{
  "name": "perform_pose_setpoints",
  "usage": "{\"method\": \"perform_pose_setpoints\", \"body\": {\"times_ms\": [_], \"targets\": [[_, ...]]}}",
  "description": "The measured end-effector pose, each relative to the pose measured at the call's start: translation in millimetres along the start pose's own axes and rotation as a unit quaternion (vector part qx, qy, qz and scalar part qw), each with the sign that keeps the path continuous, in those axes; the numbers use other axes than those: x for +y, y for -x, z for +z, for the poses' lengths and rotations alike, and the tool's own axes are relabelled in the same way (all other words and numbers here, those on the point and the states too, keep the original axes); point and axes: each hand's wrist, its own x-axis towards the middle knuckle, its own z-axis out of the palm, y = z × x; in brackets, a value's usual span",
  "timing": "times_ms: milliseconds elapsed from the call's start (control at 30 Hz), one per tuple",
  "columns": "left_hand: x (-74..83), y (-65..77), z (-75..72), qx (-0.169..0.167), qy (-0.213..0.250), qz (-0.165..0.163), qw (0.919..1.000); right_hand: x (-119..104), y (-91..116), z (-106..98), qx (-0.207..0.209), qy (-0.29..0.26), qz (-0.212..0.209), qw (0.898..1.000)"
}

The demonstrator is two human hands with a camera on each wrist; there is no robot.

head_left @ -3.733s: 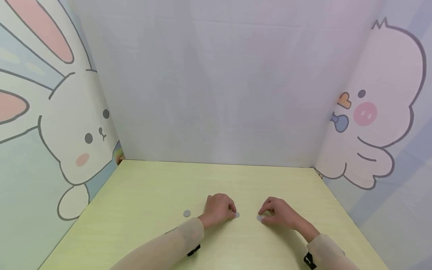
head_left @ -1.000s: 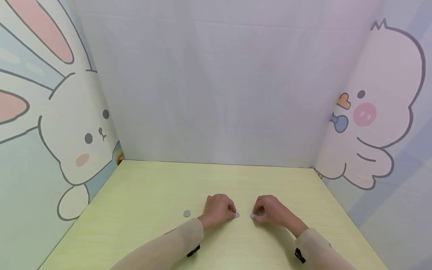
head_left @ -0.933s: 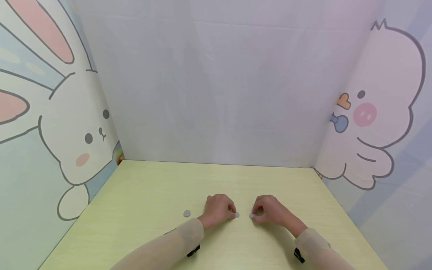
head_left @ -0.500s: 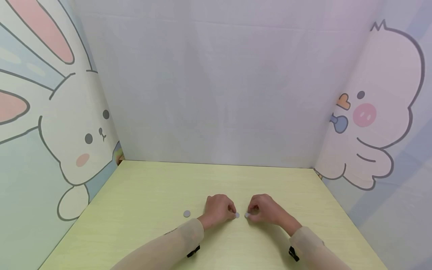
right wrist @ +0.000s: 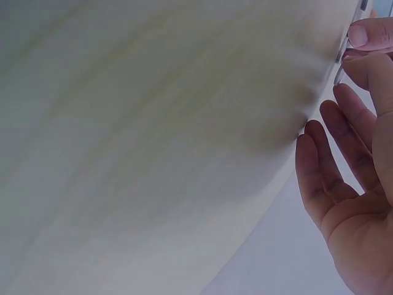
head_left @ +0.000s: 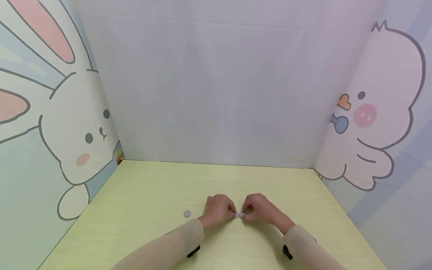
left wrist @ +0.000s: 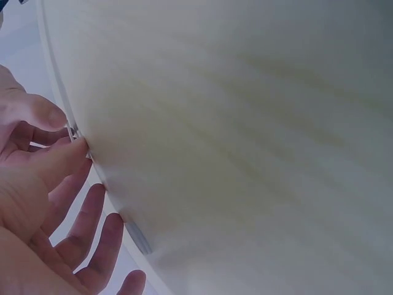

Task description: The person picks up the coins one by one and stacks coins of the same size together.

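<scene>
On the pale yellow table (head_left: 152, 187), my left hand (head_left: 218, 208) pinches a small grey coin-like disc (head_left: 237, 215) between thumb and forefinger. My right hand (head_left: 260, 209) comes from the other side and pinches a second grey disc (head_left: 241, 215), edge to edge with the first in the head view. The wrist views show both sets of fingertips low at the tabletop. A third grey disc (head_left: 187, 213) lies flat to the left of my left hand; its edge (left wrist: 138, 238) appears beyond the left fingers in the left wrist view.
A plain whitish curtain (head_left: 216, 93) closes off the back of the table. Printed panels stand at both sides, a rabbit (head_left: 74, 138) on the left and a chick-like figure (head_left: 378, 112) on the right. A dark strap (head_left: 287, 252) shows at the right sleeve.
My right hand has slid leftward with its disc, from well apart to right beside the other one. My left hand and the third disc have stayed in place.
</scene>
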Motion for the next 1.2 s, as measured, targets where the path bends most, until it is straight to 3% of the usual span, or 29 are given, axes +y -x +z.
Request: {"method": "perform_pose_setpoints", "body": {"times_ms": [333,700,1067,1200], "targets": [[1.5,0.5,-3.4,-0.009,-0.002,-0.001,1.0,-6.0,-5.9,3.1,-0.019,0.003,0.016,1.0],[1.4,1.8,-4.3,0.001,0.001,0.009,1.0,-5.9,-7.8,7.4,-0.005,0.012,0.001,1.0],[-3.3,-0.3,2.6,0.018,-0.012,0.02,0.9996,-4.2,-6.4,9.4,-0.003,-0.002,0.022,1.0],[-2.4,0.0,0.8,0.009,-0.006,0.013,0.9999,-4.3,-5.8,9.8,-0.002,-0.011,0.036,0.999]]}}
